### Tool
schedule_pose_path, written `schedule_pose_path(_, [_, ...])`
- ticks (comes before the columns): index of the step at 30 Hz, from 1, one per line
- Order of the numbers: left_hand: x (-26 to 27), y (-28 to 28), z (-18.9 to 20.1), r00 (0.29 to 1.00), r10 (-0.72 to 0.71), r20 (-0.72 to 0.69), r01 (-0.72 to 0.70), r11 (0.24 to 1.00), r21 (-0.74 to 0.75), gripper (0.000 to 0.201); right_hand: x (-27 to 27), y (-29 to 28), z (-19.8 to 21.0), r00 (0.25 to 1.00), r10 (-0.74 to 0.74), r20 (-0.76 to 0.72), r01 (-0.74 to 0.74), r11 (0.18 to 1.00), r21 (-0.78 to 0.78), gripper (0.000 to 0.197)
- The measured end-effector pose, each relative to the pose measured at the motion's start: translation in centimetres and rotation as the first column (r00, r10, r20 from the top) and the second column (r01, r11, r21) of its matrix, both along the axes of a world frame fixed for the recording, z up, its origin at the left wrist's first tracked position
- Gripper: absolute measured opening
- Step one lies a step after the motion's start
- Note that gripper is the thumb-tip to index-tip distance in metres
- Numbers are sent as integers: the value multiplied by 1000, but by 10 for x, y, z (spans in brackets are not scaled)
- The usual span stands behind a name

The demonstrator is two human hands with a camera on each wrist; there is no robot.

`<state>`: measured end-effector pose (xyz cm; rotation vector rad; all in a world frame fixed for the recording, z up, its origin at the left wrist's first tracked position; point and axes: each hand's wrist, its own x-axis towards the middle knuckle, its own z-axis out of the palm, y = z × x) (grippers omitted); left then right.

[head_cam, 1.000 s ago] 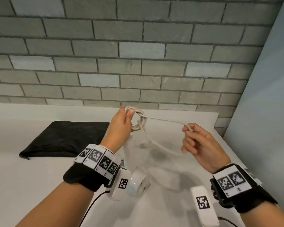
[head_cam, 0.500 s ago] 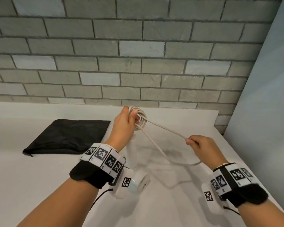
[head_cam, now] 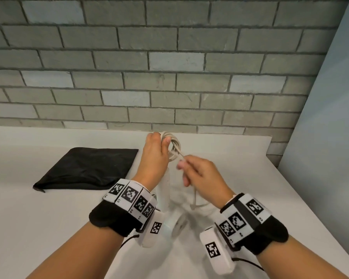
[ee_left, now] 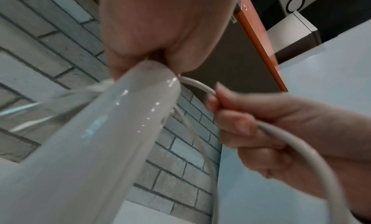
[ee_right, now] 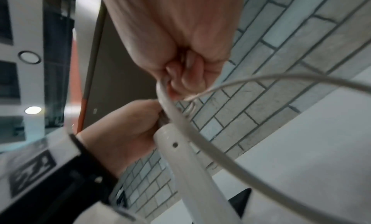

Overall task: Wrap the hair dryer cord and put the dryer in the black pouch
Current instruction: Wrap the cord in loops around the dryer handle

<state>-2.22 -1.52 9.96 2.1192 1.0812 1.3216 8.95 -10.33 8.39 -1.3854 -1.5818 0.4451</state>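
table (head_cam: 48, 228): white, carries all | black pouch (head_cam: 85, 168): flat, left of hands | hair dryer (head_cam: 165, 190): upright, head down | left hand (head_cam: 154, 156): grips handle top plus coiled cord (head_cam: 174, 147) | right hand (head_cam: 201, 176): pinches loose cord beside coil

The black pouch (head_cam: 87, 168) lies flat toward the tabletop's (head_cam: 48, 228) left side, well clear of the back edge, with bare surface in front of it. A brick wall (head_cam: 149, 77) closes the back edge and a pale panel (head_cam: 330, 137) the right. A slack cord (head_cam: 195, 202) loop hangs between both hands over the middle.
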Motion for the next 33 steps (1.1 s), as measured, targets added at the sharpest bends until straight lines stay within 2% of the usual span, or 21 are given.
schedule_pose_path(2, [-5, 4, 0, 995, 78, -56, -80, 997, -20, 31, 15, -4, 3, 977, -134, -165, 155, 980, 122, 23])
schedule_pose_path(4, [-8, 7, 2, 993, 93, -66, -98, 993, -67, 34, 34, -9, 8, 924, -229, -308, 300, 931, 208, 25])
schedule_pose_path(7, [-8, 9, 5, 996, 80, -43, -84, 989, -123, 33, 63, -14, 11, 855, -303, -421, 424, 876, 231, 27])
schedule_pose_path(9, [-6, 8, 5, 999, 32, 9, -30, 988, -153, 27, 78, -13, 5, 846, -407, -345, 494, 841, 218, 26])
schedule_pose_path(13, [-1, 1, 4, 996, -42, 84, 57, 981, -186, 23, 105, -7, -18, 781, -623, -32, 620, 770, 153, 23])
schedule_pose_path(16, [0, -1, 5, 993, -51, 109, 70, 983, -172, 24, 108, -2, -32, 758, -593, 273, 621, 783, -23, 26])
schedule_pose_path(18, [0, -1, 6, 992, -57, 111, 75, 983, -165, 24, 98, -1, -30, 761, -514, 395, 590, 802, -92, 35])
schedule_pose_path(20, [0, -1, 6, 993, -53, 102, 68, 987, -146, 23, 77, 1, -16, 854, -396, 337, 433, 900, -42, 37])
schedule_pose_path(22, [2, -1, 5, 994, -54, 97, 66, 990, -121, 22, 47, 4, 1, 960, -180, 214, 192, 980, -40, 35])
schedule_pose_path(24, [3, -1, 4, 993, -62, 101, 73, 991, -109, 21, 25, 9, 7, 972, -56, 228, 80, 992, -98, 33])
schedule_pose_path(27, [-1, 0, 4, 991, -68, 115, 80, 991, -109, 20, 23, 18, 4, 967, -77, 243, 94, 994, -60, 16])
schedule_pose_path(30, [-4, -1, 4, 986, -104, 130, 117, 989, -91, 21, 33, 25, 1, 970, -178, 168, 176, 984, 25, 13])
schedule_pose_path(31, [-5, -2, 3, 983, -123, 137, 136, 987, -87, 20, 34, 27, 1, 975, -198, 101, 197, 980, 20, 12])
schedule_pose_path(33, [-4, -5, 2, 972, -153, 180, 173, 980, -102, 20, 32, 31, 0, 974, -186, -131, 183, 982, -37, 12])
